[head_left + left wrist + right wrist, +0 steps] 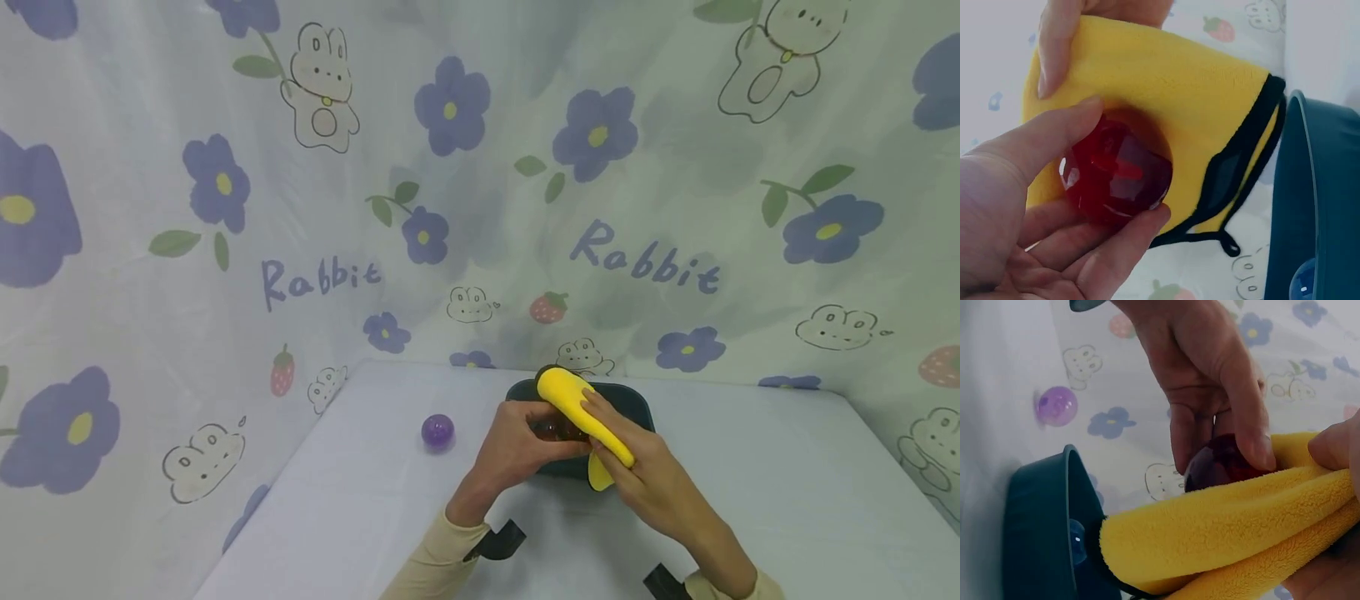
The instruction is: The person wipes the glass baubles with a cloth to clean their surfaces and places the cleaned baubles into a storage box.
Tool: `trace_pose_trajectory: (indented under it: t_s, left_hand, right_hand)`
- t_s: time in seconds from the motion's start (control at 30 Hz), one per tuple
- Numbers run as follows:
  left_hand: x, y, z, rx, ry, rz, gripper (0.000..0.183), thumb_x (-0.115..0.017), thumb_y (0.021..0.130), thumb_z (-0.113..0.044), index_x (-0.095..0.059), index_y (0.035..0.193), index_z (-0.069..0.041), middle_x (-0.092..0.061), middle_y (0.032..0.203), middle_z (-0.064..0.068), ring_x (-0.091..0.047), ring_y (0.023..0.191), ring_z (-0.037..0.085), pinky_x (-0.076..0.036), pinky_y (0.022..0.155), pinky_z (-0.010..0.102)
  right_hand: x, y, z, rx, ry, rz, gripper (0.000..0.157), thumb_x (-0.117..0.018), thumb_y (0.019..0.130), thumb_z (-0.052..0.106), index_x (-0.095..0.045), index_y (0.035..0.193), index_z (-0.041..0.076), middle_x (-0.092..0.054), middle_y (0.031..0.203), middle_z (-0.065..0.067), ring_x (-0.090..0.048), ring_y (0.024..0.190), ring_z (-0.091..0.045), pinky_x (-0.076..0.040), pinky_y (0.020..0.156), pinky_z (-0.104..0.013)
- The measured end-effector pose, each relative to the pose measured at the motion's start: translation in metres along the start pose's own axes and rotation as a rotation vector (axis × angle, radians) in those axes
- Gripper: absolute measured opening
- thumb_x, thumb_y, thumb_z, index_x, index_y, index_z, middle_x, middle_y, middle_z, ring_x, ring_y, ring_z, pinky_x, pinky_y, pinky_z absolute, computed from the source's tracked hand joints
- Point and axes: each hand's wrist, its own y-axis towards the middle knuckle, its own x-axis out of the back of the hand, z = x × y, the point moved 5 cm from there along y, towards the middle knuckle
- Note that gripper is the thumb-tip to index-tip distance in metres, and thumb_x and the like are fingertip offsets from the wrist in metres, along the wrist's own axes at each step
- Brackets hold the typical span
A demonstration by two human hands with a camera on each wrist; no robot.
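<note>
The red ball (1116,175) is up off the surface (757,483), between your two hands and up against the yellow cloth (1154,59), though whether the two actually touch is hard to tell. Your left hand (517,442) has the ball in its grip, thumb on one side and fingers curled round the other, leaving much of the glossy face bare. Judge the ball to be firm, fairly light and slick; keep your thumb and fingers on opposite sides of its widest part, as a one-sided hold could let it squirt out.

Your right hand (645,479) pinches the folded cloth from the right. The cloth looks plush, limp and very light, so expect it to sag wherever you don't support it; take it by the thick fold, clear of the loose loop (1230,245) on its black edging.

Just beyond your hands stands the dark teal bin (637,404), with a blue ball (1077,540) inside. It looks like stiff plastic, best held by its rim. Over to the left, apart from the bin, a purple ball (438,432) rests on the surface. At the far side hangs a flower-and-rabbit backdrop (495,200).
</note>
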Motion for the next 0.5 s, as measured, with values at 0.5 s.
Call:
trace_pose_trajectory:
  t_s: [0.5]
  left_hand:
    - [-0.004,-0.004,-0.012,-0.047,0.101,-0.002,0.056,-0.091,0.08,-0.031,-0.073,0.129,-0.01,-0.078,0.121,0.005,-0.071,0.082,0.001,-0.063,0.073,0.021]
  right_hand:
    - [0.009,0.003,-0.029,-0.105,0.311,0.021,0.031,-0.05,0.108,0.012,-0.062,0.133,-0.002,-0.07,0.101,-0.013,-0.061,0.074,-0.009,-0.058,0.065,-0.025]
